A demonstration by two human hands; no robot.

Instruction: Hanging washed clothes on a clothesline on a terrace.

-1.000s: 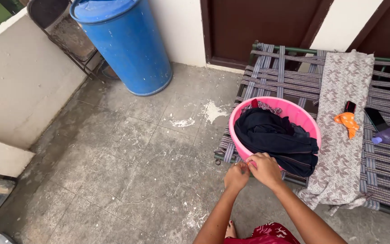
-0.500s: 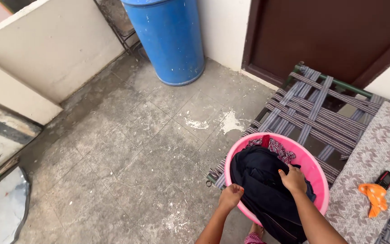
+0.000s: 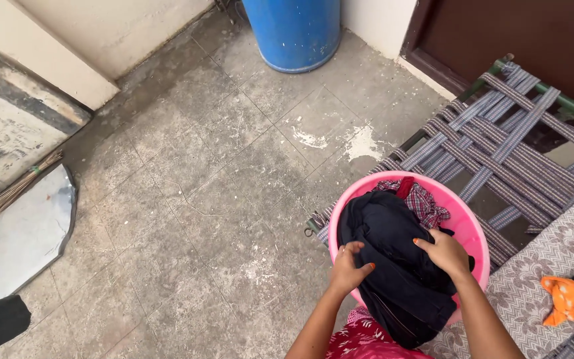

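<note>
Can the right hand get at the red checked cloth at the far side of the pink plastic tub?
Probably yes: the right hand rests on the dark garment, and the checked cloth lies uncovered just beyond it.

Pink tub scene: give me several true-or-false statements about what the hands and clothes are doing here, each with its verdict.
1. Both hands rest on the dark garment. True: the left hand and the right hand press on it.
2. The pink tub sits on the concrete floor. False: it sits on the woven cot.
3. A checked red cloth lies in the tub behind the dark garment. True.
4. The blue barrel lies tipped over. False: it stands upright by the wall.
5. The orange cloth is in the tub. False: it lies on the patterned sheet.
</note>
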